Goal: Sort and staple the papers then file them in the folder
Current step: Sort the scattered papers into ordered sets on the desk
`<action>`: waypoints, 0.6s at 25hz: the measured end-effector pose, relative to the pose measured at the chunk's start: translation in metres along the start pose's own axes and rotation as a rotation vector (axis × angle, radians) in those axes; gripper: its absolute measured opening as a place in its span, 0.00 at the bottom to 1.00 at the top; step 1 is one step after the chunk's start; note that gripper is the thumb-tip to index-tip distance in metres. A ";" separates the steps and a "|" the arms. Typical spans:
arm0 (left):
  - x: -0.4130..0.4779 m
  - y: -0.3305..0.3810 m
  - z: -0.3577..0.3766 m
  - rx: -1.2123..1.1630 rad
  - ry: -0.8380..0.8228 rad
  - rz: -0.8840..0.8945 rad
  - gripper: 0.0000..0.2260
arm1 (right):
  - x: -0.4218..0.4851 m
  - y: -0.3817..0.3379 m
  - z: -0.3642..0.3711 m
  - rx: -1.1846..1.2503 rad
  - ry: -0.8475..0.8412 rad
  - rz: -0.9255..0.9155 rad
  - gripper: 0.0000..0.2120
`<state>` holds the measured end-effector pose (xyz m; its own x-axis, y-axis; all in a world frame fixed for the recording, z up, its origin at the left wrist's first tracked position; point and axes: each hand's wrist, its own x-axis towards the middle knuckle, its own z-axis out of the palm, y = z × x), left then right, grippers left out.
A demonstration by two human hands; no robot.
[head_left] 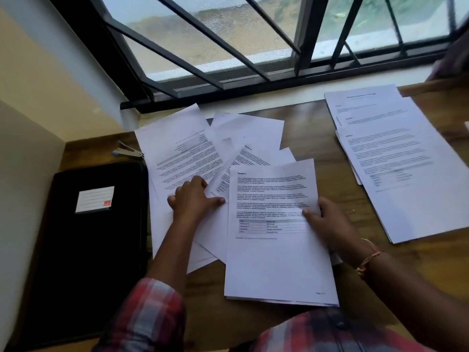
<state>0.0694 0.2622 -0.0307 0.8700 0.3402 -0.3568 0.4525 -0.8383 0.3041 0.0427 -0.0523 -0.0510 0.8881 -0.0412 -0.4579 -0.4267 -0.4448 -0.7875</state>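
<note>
Loose printed papers [193, 148] lie fanned out across the middle of the wooden desk. My left hand [193, 199] rests on them, fingers spread, with the thumb pressing the edge of one sheet. My right hand [327, 224] holds the right edge of a printed sheet [274, 250] that tops a small stack near me, thumb on its face. A second pile of papers [396, 161] lies at the right. A black folder [94, 240] with a white label lies shut at the left. A small stapler [128, 151] sits just beyond the folder.
The wooden desk [317, 138] runs up to a barred window [228, 47] at the back. A cream wall [30, 123] closes the left side beside the folder. Another person's sleeve [454, 59] shows at the far right edge.
</note>
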 end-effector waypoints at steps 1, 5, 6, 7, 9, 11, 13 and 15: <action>-0.001 -0.001 -0.001 -0.047 -0.012 0.020 0.22 | 0.000 0.001 0.000 0.026 -0.007 0.007 0.09; -0.033 -0.012 -0.014 -0.453 -0.022 0.032 0.03 | -0.002 -0.001 -0.006 0.188 -0.006 0.012 0.07; -0.046 -0.018 -0.014 -0.615 -0.026 0.000 0.05 | -0.004 -0.004 -0.009 0.231 -0.001 0.014 0.07; -0.060 -0.024 -0.012 -0.783 -0.033 -0.034 0.07 | -0.005 -0.007 -0.012 0.266 0.007 0.010 0.08; -0.082 -0.036 -0.002 -1.055 -0.036 -0.109 0.08 | -0.005 -0.014 -0.016 0.313 0.017 -0.005 0.10; -0.099 -0.042 0.010 -1.259 -0.065 -0.162 0.10 | -0.006 -0.023 -0.018 0.345 -0.006 -0.021 0.11; -0.112 -0.040 0.015 -1.394 -0.078 -0.187 0.11 | -0.010 -0.032 -0.018 0.328 -0.025 -0.050 0.11; -0.122 -0.035 0.015 -1.478 -0.084 -0.215 0.12 | -0.016 -0.039 -0.020 0.322 -0.051 -0.077 0.11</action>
<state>-0.0555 0.2439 -0.0117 0.7728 0.3301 -0.5421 0.3955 0.4176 0.8181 0.0492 -0.0521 -0.0045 0.9136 0.0297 -0.4056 -0.3980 -0.1394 -0.9067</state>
